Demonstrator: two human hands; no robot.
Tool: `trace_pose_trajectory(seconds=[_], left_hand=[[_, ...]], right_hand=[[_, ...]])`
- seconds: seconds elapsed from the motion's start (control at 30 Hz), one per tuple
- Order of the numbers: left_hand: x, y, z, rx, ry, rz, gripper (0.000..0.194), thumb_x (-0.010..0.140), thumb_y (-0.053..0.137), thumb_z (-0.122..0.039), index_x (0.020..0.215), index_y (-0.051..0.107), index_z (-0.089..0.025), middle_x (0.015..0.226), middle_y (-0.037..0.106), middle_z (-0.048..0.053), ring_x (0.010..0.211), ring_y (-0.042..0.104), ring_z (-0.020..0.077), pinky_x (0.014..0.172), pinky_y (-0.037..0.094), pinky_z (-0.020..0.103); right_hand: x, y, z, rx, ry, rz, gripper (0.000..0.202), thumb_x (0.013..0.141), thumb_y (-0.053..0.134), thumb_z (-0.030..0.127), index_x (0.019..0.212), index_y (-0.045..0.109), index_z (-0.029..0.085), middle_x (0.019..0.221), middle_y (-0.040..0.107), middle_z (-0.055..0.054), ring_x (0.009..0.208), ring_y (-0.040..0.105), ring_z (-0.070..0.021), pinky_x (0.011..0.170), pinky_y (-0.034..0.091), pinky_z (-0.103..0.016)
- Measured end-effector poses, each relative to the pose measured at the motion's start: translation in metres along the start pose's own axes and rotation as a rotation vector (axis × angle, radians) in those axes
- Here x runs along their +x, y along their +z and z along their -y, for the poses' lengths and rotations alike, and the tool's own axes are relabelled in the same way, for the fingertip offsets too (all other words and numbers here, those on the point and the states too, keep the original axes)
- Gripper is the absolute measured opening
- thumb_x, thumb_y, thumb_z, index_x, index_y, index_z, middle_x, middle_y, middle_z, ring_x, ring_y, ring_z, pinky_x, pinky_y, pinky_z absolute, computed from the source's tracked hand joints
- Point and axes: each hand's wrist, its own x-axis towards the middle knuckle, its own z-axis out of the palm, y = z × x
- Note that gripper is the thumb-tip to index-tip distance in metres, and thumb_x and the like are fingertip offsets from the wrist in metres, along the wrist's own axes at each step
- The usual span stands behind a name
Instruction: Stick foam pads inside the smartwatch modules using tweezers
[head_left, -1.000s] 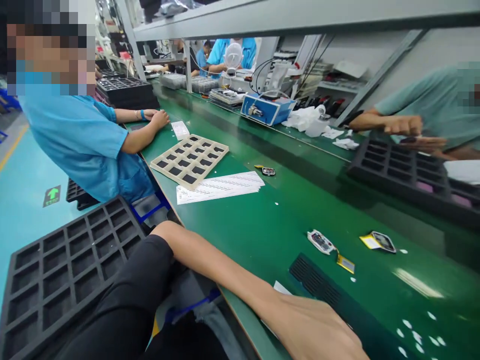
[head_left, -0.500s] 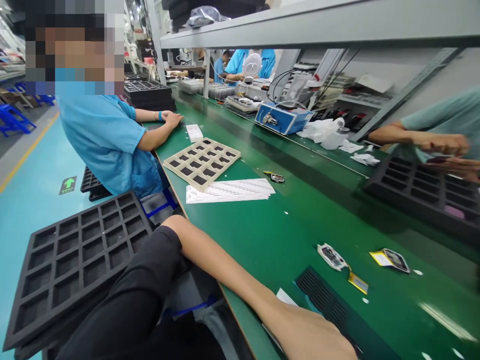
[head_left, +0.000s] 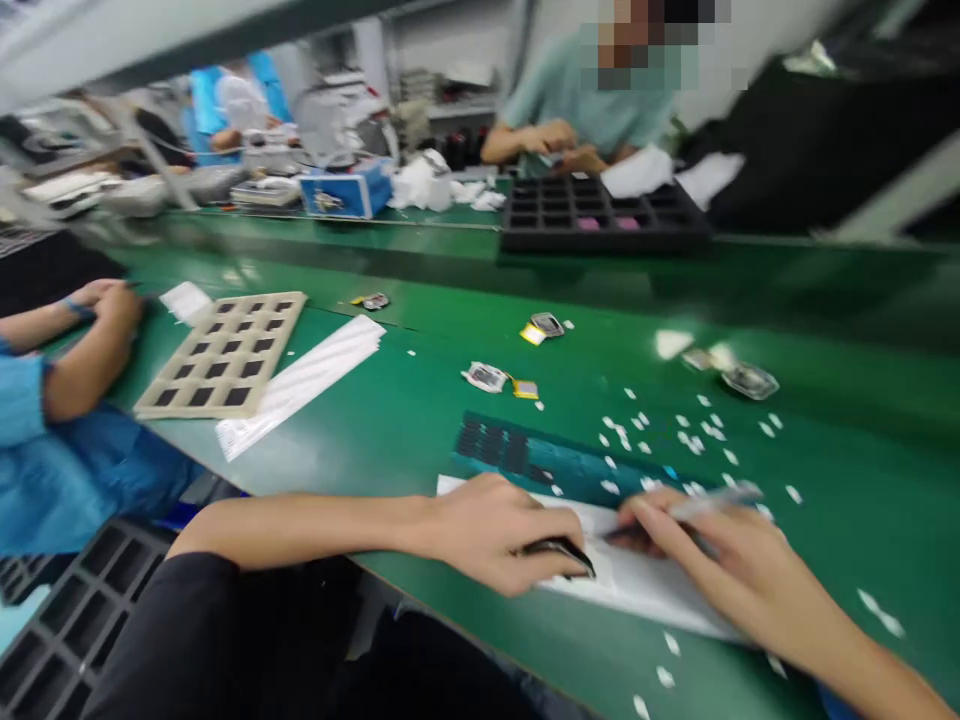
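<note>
Your L hand (head_left: 499, 535) pinches the dark-rimmed part (head_left: 564, 550), long axis approx. 10-to-4 o'clock, over the white sheet (head_left: 630, 588); your R hand (head_left: 739, 565), apart at its 3 o'clock, grips a pen-like tool (head_left: 720, 499).

- beige tray (head_left: 282, 352), dark pieces (head_left: 217, 370) in cells, left side of worktop (head_left: 420, 440)
- blue box (head_left: 341, 192), farther back
- crumpled white material (head_left: 424, 185) beside it
- black tray (head_left: 600, 242), pink pieces (head_left: 628, 224) inside
- person (head_left: 559, 90), teal shirt, behind that

My dark curved piece (head_left: 561, 553) is tilted above the white sheet (head_left: 637, 580); my 1 slim tool (head_left: 718, 499), blurred, slants over this same sheet.
</note>
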Motion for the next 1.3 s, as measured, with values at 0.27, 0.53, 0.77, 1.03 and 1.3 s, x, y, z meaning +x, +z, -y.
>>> trace_pose_trajectory(seconds=[0.27,0.53,0.77,1.03,1.3], left_hand=[[0.003,-0.004,0.001,-0.111,0.163,-0.128,0.013,0.102,0.063,-0.022,0.109,0.071,-0.015,0.094,0.084,0.006,0.071,0.078,0.0142,0.065,0.057,0.022],[0.003,-0.007,0.0,-0.086,0.155,-0.11,0.013,0.101,0.066,-0.022,0.111,0.071,-0.017,0.101,0.085,0.007,0.084,0.082,0.0163,0.077,0.063,0.022],[0.004,-0.008,0.002,-0.09,0.203,-0.065,0.015,0.101,0.066,-0.017,0.115,0.071,-0.017,0.107,0.084,0.006,0.104,0.082,0.0189,0.093,0.066,0.027],[0.002,-0.005,0.002,-0.024,0.227,-0.047,0.021,0.103,0.062,-0.017,0.123,0.068,-0.016,0.124,0.081,0.011,0.121,0.077,0.0217,0.103,0.064,0.031],[0.002,-0.001,0.004,0.011,0.296,-0.069,0.019,0.102,0.06,-0.015,0.121,0.066,-0.012,0.123,0.081,0.011,0.126,0.075,0.0221,0.109,0.062,0.031]], right_hand=[[0.003,-0.005,-0.013,0.489,0.307,0.106,0.049,0.105,0.056,0.059,0.081,0.072,0.02,0.069,0.076,-0.002,0.055,0.067,-0.0096,0.055,0.054,-0.019],[-0.001,-0.005,-0.012,0.492,0.221,0.111,0.047,0.107,0.056,0.055,0.078,0.07,0.02,0.069,0.073,0.001,0.061,0.069,-0.0087,0.057,0.052,-0.019],[-0.002,-0.003,-0.012,0.451,0.238,0.081,0.042,0.106,0.059,0.049,0.077,0.07,0.021,0.065,0.074,0.002,0.06,0.069,-0.0095,0.056,0.05,-0.02],[-0.001,-0.006,-0.011,0.411,0.227,0.088,0.042,0.108,0.056,0.046,0.077,0.072,0.022,0.069,0.076,0.001,0.056,0.066,-0.0077,0.053,0.047,-0.021],[0.0,-0.007,-0.009,0.415,0.254,0.127,0.044,0.107,0.056,0.052,0.079,0.073,0.023,0.07,0.075,0.001,0.058,0.065,-0.0091,0.055,0.048,-0.023]])
